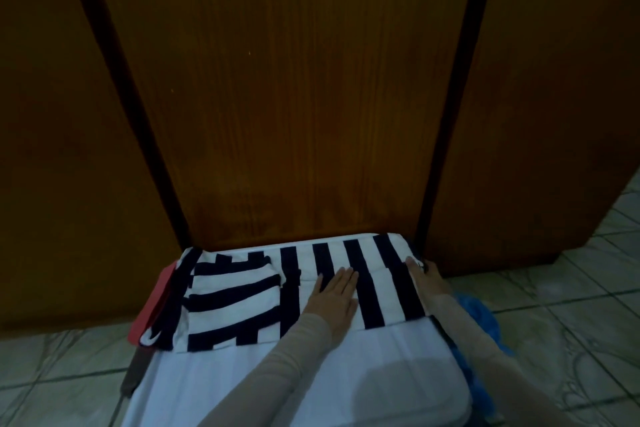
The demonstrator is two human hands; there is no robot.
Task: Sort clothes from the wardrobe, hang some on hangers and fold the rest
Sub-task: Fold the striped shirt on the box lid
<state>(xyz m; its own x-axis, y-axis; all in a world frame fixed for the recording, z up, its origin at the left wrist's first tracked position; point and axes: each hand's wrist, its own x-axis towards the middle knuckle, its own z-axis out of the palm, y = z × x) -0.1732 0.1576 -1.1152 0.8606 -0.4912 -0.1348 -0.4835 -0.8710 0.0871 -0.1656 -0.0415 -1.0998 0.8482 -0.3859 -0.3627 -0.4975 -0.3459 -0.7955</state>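
Observation:
A navy-and-white striped garment (pixel 242 302) lies spread across the far end of a white padded surface (pixel 311 378), partly folded, with one folded panel on its left half. My left hand (pixel 334 295) lies flat on the stripes near the middle, fingers straight. My right hand (pixel 420 270) sits at the garment's right edge, thumb on top of the cloth and fingers tucked under the edge, pinching it. Both forearms wear beige sleeves.
Closed brown wardrobe doors (pixel 294 97) rise directly behind the surface. A red item (pixel 152 308) sticks out under the garment at the left. Blue fabric (pixel 478 315) lies on the tiled floor (pixel 571 305) to the right.

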